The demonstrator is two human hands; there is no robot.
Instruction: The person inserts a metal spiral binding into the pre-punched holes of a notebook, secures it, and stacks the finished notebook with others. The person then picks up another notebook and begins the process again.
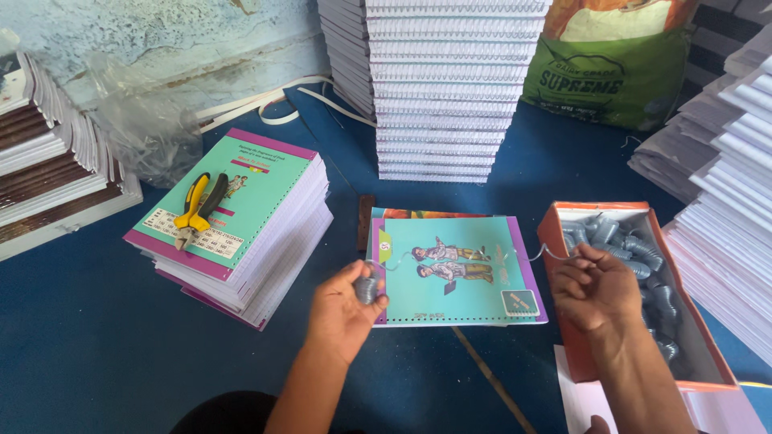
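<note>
left hand [344, 309] pinches wire coil [367, 289] at notebook [454, 269] left edge – right hand [593, 285] curled shut on wire's far end over orange box [563, 221]; wire spans notebook crosswise.

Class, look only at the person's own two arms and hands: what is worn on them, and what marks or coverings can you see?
Both arms are bare up to the frame edge: no sleeves in view. The left hand and right hand wear no gloves, and no rings, watch or bands show.

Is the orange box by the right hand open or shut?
Open: the orange box has no lid on, and grey wire coils show inside it.
</note>
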